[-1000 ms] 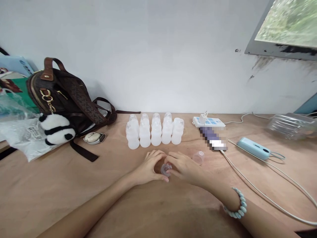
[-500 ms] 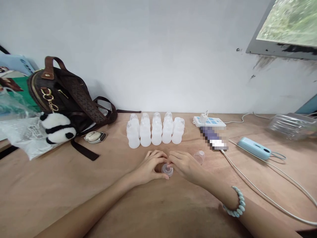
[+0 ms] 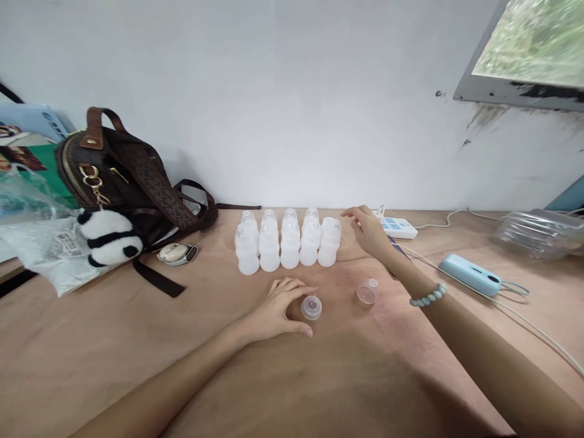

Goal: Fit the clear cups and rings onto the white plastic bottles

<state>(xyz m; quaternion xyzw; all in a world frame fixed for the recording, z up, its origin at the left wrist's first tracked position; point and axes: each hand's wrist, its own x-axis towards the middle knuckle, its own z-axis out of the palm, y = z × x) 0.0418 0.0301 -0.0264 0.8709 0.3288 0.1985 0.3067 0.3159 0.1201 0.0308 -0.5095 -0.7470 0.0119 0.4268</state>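
On the table, a clear baby bottle collar with a nipple [image 3: 311,308] lies before my left hand [image 3: 278,309]. That hand rests with thumb and fingers apart, partly curved around the collar's left side; whether the index fingertip touches it I cannot tell. My right hand [image 3: 370,232] is reached out toward the wall, fingers loosely bent and apart with nothing in them. It hovers just right of the rightmost baby bottle [image 3: 329,243] in a group of several frosted bottles [image 3: 289,246] with clear domed caps. A loose clear cap [image 3: 367,291] lies on its side right of the collar.
My right hand partly covers a white power strip [image 3: 399,228]; the phone beside it is mostly hidden. A blue power bank [image 3: 469,274], white cable [image 3: 515,310] and clear plastic container [image 3: 541,232] lie right. Left are a backpack [image 3: 132,164], panda plush [image 3: 109,238] and smartwatch [image 3: 177,253].
My right hand has left the collar and moved away, up and right, to beside the bottles. My left hand stays by the collar, which is now more visible.
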